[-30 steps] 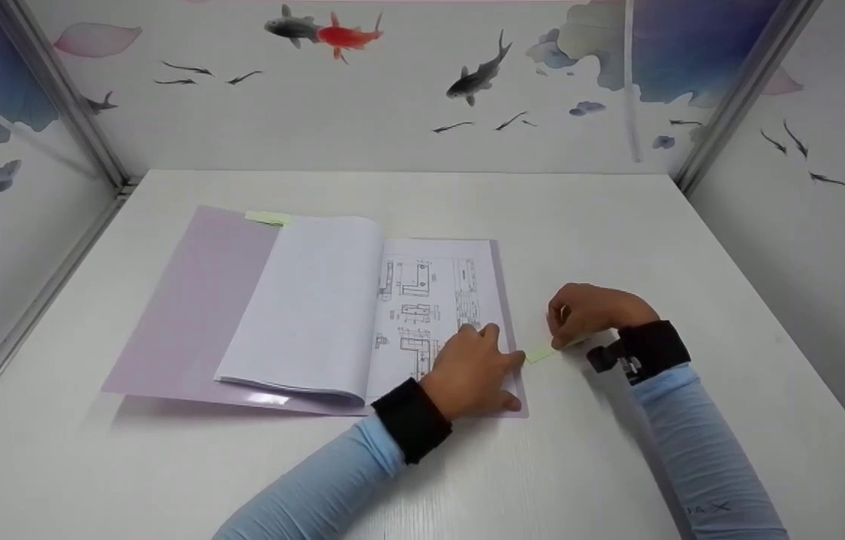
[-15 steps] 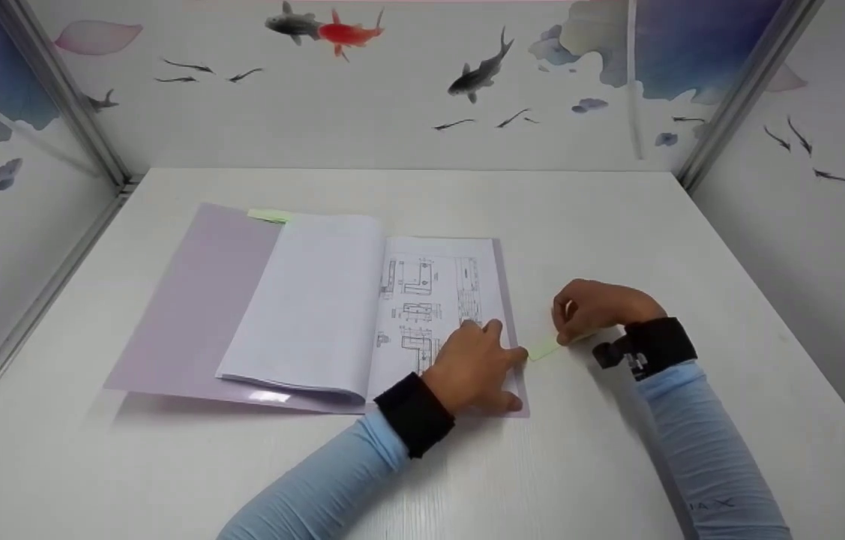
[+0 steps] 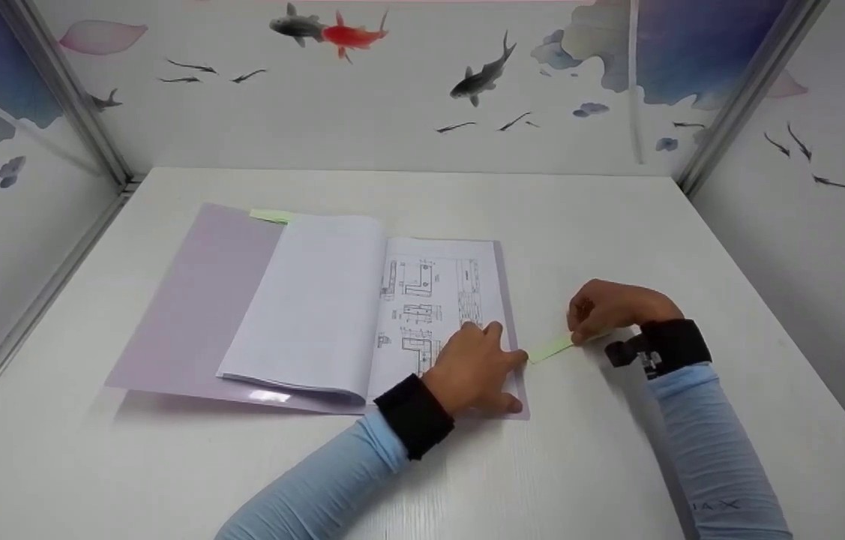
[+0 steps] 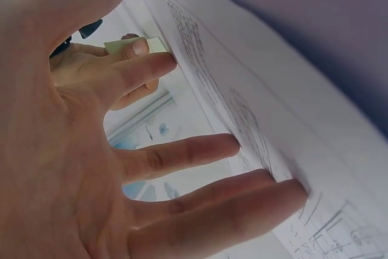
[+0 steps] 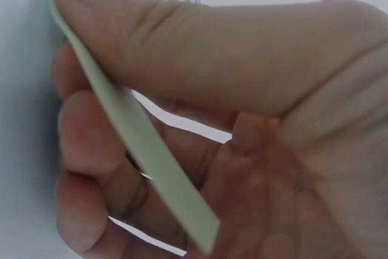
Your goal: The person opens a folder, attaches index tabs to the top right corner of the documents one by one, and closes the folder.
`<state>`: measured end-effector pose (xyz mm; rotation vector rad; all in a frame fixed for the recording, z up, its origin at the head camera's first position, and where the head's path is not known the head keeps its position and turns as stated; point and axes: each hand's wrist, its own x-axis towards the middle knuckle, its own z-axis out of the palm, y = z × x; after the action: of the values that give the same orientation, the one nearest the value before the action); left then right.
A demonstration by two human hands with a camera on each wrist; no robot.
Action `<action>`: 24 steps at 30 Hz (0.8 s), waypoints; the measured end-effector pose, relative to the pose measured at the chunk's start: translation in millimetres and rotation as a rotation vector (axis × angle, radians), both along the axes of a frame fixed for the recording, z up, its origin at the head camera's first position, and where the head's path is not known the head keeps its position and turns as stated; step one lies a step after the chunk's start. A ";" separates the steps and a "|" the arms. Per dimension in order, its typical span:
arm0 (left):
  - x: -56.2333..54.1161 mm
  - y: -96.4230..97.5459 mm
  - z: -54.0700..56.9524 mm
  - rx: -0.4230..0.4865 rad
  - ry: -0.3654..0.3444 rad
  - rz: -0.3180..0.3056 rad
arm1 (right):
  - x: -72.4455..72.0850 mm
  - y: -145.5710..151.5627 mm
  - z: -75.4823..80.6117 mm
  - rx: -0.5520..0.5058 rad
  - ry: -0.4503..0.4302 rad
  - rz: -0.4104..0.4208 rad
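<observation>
A lilac folder (image 3: 178, 307) lies spread on the white table. Its right side shows a page of technical drawings (image 3: 437, 259). Spread fingers of my left hand (image 3: 471, 371) press on that page near its lower right edge, fingertips down on the paper in the left wrist view. Just beyond the folder's right edge, my right hand (image 3: 621, 307) pinches a pale green paper strip (image 3: 551, 350) between thumb and fingers. The strip's left end reaches to the left hand's outstretched fingertip. In the right wrist view the green strip (image 5: 145, 150) runs under the thumb, its other end sticking out past it.
A stack of turned-over white pages (image 3: 310, 300) curves over the folder's left half. Another green tab (image 3: 270, 216) sticks out at its top. Printed panels (image 3: 392, 135) with fish pictures and metal posts (image 3: 748, 94) border the table at the back and sides.
My right hand has moved a little to the right along the green strip, and more of the strip shows between the hands. My left hand has stayed in place on the page.
</observation>
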<state>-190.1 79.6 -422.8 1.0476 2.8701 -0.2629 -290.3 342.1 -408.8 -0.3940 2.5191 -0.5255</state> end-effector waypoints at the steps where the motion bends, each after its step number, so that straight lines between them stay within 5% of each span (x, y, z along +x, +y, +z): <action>1: 0.4 0.0 -0.2 0.003 0.000 0.000 | 0.3 1.2 0.6 -0.002 -0.001 -0.002; 13: 3.1 -3.0 -0.5 0.015 0.021 -0.007 | 0.0 10.9 4.8 -0.045 0.058 -0.002; 24: 3.3 -8.0 -3.6 0.032 0.061 -0.048 | -6.6 2.6 -4.9 -0.140 0.241 -0.068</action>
<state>-186.9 71.6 -426.4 1.1349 2.9152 -0.2576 -296.9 344.7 -413.7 -0.4486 2.7429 -0.7213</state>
